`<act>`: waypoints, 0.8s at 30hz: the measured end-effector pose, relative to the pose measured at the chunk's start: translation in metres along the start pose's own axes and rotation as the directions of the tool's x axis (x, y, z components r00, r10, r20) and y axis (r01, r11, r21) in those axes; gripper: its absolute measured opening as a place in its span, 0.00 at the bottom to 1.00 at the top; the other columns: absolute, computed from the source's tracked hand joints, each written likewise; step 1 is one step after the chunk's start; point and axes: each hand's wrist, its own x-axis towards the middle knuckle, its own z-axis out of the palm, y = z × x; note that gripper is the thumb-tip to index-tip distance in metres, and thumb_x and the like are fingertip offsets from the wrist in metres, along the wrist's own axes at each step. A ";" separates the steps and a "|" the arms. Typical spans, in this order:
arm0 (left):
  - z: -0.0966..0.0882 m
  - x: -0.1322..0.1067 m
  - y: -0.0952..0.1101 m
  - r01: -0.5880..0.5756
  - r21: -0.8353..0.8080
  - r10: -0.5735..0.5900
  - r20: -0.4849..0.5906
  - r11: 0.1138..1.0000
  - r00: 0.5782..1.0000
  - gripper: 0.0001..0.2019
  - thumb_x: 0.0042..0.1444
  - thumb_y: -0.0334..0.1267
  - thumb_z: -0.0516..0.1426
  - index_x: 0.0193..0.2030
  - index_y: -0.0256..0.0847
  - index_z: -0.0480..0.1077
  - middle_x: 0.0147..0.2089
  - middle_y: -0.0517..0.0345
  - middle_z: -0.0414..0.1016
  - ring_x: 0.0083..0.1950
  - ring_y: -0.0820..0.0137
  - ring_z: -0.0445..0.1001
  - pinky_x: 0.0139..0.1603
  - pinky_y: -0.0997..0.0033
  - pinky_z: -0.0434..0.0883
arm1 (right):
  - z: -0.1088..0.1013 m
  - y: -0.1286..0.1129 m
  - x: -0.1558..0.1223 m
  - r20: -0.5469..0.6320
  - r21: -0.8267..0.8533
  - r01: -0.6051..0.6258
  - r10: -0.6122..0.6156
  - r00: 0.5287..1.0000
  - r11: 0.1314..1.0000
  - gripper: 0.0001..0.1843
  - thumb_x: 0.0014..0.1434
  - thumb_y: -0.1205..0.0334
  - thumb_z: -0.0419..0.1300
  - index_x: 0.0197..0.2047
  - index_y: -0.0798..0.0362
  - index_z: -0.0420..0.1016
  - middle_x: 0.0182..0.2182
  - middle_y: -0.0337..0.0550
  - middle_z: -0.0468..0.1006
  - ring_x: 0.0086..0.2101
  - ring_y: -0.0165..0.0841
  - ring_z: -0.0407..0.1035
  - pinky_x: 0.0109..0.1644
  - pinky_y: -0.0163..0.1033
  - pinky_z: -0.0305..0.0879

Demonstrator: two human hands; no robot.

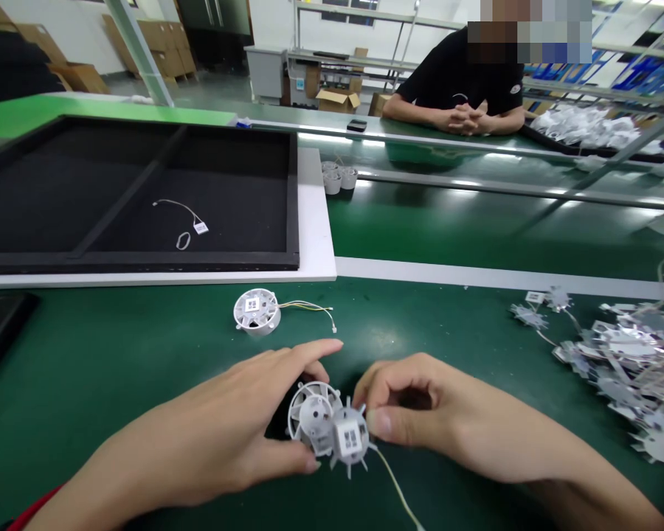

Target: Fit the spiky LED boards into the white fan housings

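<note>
My left hand (237, 420) curls around a white round fan housing (313, 413), thumb and fingers at its sides. Between thumb and forefinger, my right hand (426, 413) pinches a small star-shaped part (350, 436) with a square code label and a thin cable trailing down. That part overlaps the right side of the housing; whether they touch cannot be told. Farther back lies another white fan unit (257, 313), with a code label on top and its wires (307, 304) stretched to the right.
A pile of star-shaped parts with cables (631, 369) lies at the right. At the left back stands a black divided tray (243, 192) holding a labelled cable piece (200, 228). White cylinders (337, 179) stand behind. Across the bench sits a person (459, 81) with clasped hands.
</note>
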 end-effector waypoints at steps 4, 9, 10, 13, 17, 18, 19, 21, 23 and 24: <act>0.001 0.001 -0.006 -0.047 0.022 0.049 -0.075 0.999 0.996 0.39 0.63 0.51 0.65 0.77 0.63 0.54 0.66 0.58 0.77 0.66 0.53 0.78 0.66 0.49 0.77 | 0.001 0.004 0.005 0.088 -0.046 -0.095 0.099 0.991 0.994 0.25 0.55 0.39 0.73 0.32 0.55 0.80 0.25 0.37 0.72 0.26 0.30 0.61 0.30 0.37 0.56; -0.002 0.005 -0.002 -0.060 0.037 0.063 -0.090 0.997 0.994 0.35 0.62 0.51 0.66 0.74 0.62 0.60 0.66 0.58 0.77 0.66 0.52 0.78 0.64 0.48 0.78 | -0.001 0.006 0.014 0.082 -0.073 -0.090 0.096 0.992 0.993 0.26 0.54 0.39 0.74 0.30 0.56 0.81 0.25 0.36 0.74 0.26 0.28 0.59 0.31 0.36 0.54; -0.002 0.006 -0.002 -0.059 0.038 0.062 -0.091 0.998 0.994 0.34 0.62 0.52 0.66 0.74 0.62 0.61 0.67 0.58 0.77 0.66 0.52 0.78 0.64 0.47 0.78 | -0.002 0.007 0.015 0.095 -0.068 -0.087 0.093 0.991 0.994 0.26 0.54 0.38 0.74 0.30 0.56 0.81 0.25 0.37 0.74 0.27 0.28 0.60 0.31 0.36 0.54; -0.002 0.005 -0.002 -0.050 0.034 0.053 -0.090 0.998 0.995 0.35 0.61 0.51 0.67 0.73 0.63 0.61 0.67 0.59 0.77 0.66 0.51 0.78 0.64 0.46 0.78 | -0.005 0.012 0.018 0.125 -0.046 -0.091 0.096 0.988 0.995 0.27 0.53 0.37 0.75 0.31 0.56 0.81 0.26 0.37 0.74 0.28 0.29 0.60 0.33 0.37 0.54; -0.002 0.006 -0.002 -0.121 0.103 0.133 -0.111 0.987 0.985 0.40 0.56 0.47 0.73 0.72 0.59 0.62 0.68 0.56 0.76 0.67 0.50 0.77 0.63 0.48 0.80 | -0.008 0.008 0.012 0.111 -0.004 0.014 -0.014 0.994 1.000 0.27 0.55 0.36 0.73 0.30 0.54 0.79 0.34 0.41 0.74 0.34 0.33 0.65 0.40 0.41 0.60; -0.003 0.007 0.000 -0.161 0.136 0.179 -0.131 0.977 0.975 0.42 0.53 0.47 0.75 0.72 0.56 0.63 0.69 0.54 0.75 0.67 0.49 0.76 0.63 0.49 0.80 | -0.008 0.005 0.009 0.074 -0.004 0.063 -0.063 0.995 0.998 0.27 0.57 0.36 0.72 0.29 0.53 0.78 0.37 0.42 0.74 0.36 0.34 0.66 0.43 0.42 0.61; -0.003 0.008 0.001 -0.207 0.171 0.234 -0.162 0.963 0.958 0.44 0.51 0.49 0.76 0.71 0.54 0.63 0.69 0.52 0.74 0.67 0.48 0.76 0.62 0.50 0.80 | -0.007 0.002 0.007 0.027 -0.012 0.104 -0.103 0.994 0.995 0.27 0.59 0.36 0.71 0.28 0.53 0.77 0.39 0.42 0.73 0.38 0.34 0.66 0.44 0.42 0.60; -0.003 0.009 0.003 -0.295 0.233 0.348 -0.235 0.927 0.907 0.45 0.47 0.54 0.77 0.69 0.52 0.63 0.67 0.51 0.75 0.67 0.49 0.76 0.62 0.52 0.80 | -0.001 -0.003 0.004 -0.073 -0.033 0.141 -0.143 0.987 0.989 0.28 0.61 0.34 0.69 0.28 0.52 0.76 0.41 0.41 0.71 0.39 0.35 0.65 0.44 0.43 0.59; -0.004 0.009 0.004 -0.372 0.286 0.451 -0.296 0.883 0.842 0.38 0.54 0.59 0.73 0.65 0.51 0.63 0.63 0.53 0.78 0.64 0.53 0.77 0.62 0.54 0.80 | 0.008 -0.005 0.004 -0.142 -0.022 0.148 -0.150 0.978 0.989 0.29 0.62 0.33 0.67 0.29 0.51 0.75 0.40 0.40 0.70 0.39 0.35 0.64 0.43 0.43 0.57; -0.005 0.009 0.004 -0.403 0.315 0.494 -0.311 0.859 0.812 0.33 0.59 0.60 0.69 0.63 0.51 0.64 0.61 0.54 0.79 0.63 0.55 0.78 0.62 0.56 0.79 | 0.013 -0.005 0.005 -0.164 -0.006 0.150 -0.149 0.975 0.989 0.29 0.62 0.32 0.66 0.29 0.51 0.74 0.40 0.39 0.70 0.39 0.35 0.64 0.43 0.44 0.57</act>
